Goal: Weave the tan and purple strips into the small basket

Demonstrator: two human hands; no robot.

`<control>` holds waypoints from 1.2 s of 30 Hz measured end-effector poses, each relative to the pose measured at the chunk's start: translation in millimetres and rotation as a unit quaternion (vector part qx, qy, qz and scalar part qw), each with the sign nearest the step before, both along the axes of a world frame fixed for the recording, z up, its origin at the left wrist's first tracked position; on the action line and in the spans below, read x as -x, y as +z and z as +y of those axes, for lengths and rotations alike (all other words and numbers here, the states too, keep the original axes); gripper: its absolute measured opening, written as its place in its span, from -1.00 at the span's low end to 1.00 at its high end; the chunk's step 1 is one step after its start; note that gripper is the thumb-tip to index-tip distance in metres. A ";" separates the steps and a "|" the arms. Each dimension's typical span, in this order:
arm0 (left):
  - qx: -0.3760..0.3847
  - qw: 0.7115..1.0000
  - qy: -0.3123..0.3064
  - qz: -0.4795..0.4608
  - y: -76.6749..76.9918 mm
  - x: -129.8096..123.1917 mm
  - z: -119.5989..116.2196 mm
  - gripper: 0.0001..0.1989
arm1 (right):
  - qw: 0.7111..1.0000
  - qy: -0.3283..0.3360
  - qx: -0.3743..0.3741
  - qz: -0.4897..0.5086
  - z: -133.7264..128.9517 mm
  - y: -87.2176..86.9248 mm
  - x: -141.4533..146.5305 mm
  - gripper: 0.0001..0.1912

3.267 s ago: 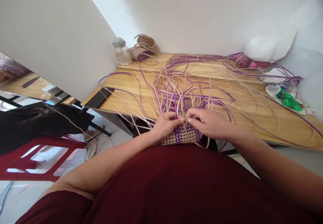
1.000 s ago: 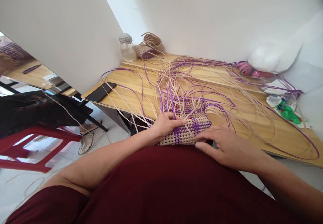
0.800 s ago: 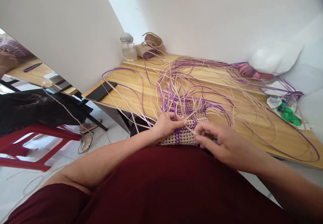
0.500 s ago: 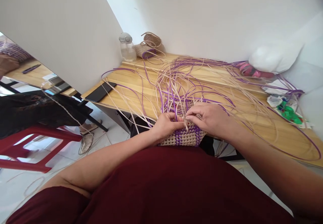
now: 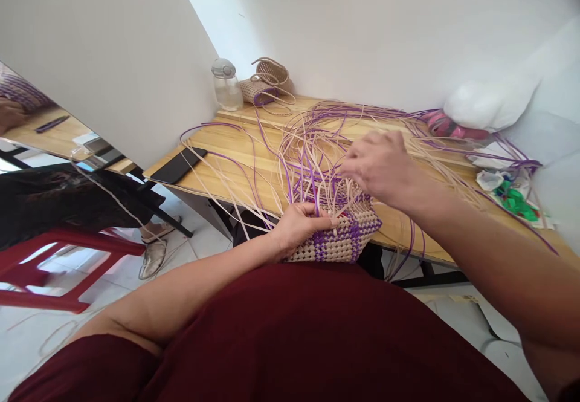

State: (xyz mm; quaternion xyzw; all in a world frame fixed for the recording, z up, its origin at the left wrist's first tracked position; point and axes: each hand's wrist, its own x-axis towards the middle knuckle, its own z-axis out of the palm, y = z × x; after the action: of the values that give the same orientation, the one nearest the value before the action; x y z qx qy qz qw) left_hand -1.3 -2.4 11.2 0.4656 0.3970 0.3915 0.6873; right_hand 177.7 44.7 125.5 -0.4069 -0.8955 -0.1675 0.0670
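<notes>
A beige and purple woven basket (image 5: 339, 242) rests at the table's front edge, against my body. Long loose beige and purple strands (image 5: 312, 148) rise from its upper edge and spread over the table. My left hand (image 5: 301, 226) grips the basket's upper left edge, thumb on top. Above the basket's right side, my right hand (image 5: 378, 166) is raised among the strands with its fingers curled; what they hold, if anything, is too small to make out.
A black phone (image 5: 178, 165) lies on the wooden table (image 5: 235, 175) at left. Behind are a bottle (image 5: 227, 87) and finished woven bags (image 5: 260, 90). At right are a white bag (image 5: 487, 106) and green plastic (image 5: 521, 202). A red stool (image 5: 67, 239) and a person's foot (image 5: 154, 257) are at left.
My right hand has lifted up and to the right, away from the basket edge, uncovering its right side. My left hand has stayed on the basket.
</notes>
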 end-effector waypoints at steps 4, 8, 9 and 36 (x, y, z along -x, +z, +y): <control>0.018 1.000 0.008 -0.009 -0.2 -0.7 -0.3 -0.69 | 0.996 -0.048 0.031 0.070 -0.6 3.4 9.4 -0.69; 0.030 0.999 0.014 -0.021 -3.6 0.0 0.5 -0.68 | 0.981 0.081 0.173 0.024 -13.7 -20.8 6.9 -0.71; 0.030 0.999 0.015 -0.025 -4.7 0.2 0.8 -0.67 | 0.979 0.099 0.178 0.009 -17.8 -25.5 3.7 -0.74; -0.073 0.994 -0.001 0.076 4.8 1.3 -1.3 -0.65 | 0.917 -0.096 0.338 0.189 -40.9 -17.3 9.7 -0.84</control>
State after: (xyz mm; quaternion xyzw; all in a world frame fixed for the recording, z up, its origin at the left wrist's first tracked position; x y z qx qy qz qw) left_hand -2.7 -3.8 16.0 0.5434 0.4181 0.3820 0.6197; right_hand 168.1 3.9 108.2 -0.5136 -0.8258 0.2198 0.0769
